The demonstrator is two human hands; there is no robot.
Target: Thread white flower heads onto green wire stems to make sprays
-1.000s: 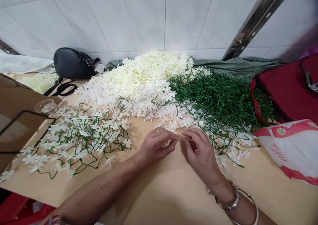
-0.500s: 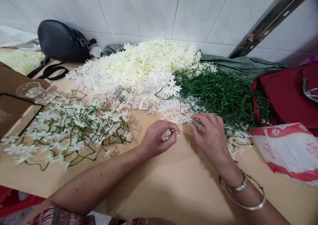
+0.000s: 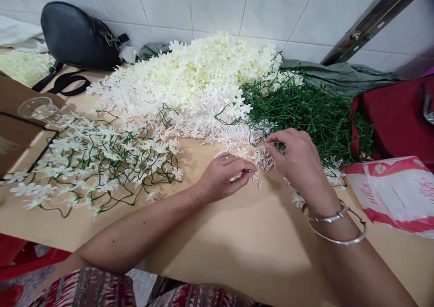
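My left hand point(image 3: 228, 176) is closed in a pinch, with white artificial flower petals point(image 3: 236, 177) showing between thumb and fingers. Just past its fingertips lies a small white stamen piece point(image 3: 259, 181). Up and to the right, my right hand point(image 3: 298, 160) reaches over loose white stamens point(image 3: 266, 158). Its thumb and forefinger tips nearly meet; whatever they pinch is too small to make out. Behind the hands rises a heap of cream-white flower heads point(image 3: 203, 72), with a band of white stamens point(image 3: 190, 126) along its front. Green plastic stems point(image 3: 298, 108) are piled beyond my right hand.
Flowers on green stems point(image 3: 111, 162) spread over the table's left side. A black bag point(image 3: 77, 35) rests against the tiled wall. A clear plastic cup point(image 3: 40, 110) lies near a cardboard box point(image 3: 20, 139). Right of me are a red bag point(image 3: 396, 112) and a red-and-white packet point(image 3: 393, 191).
My left hand has moved slightly right, its pinch now beside the small stamen piece. My right hand has lifted up and to the right over the stamens. The camera view has shifted a little.
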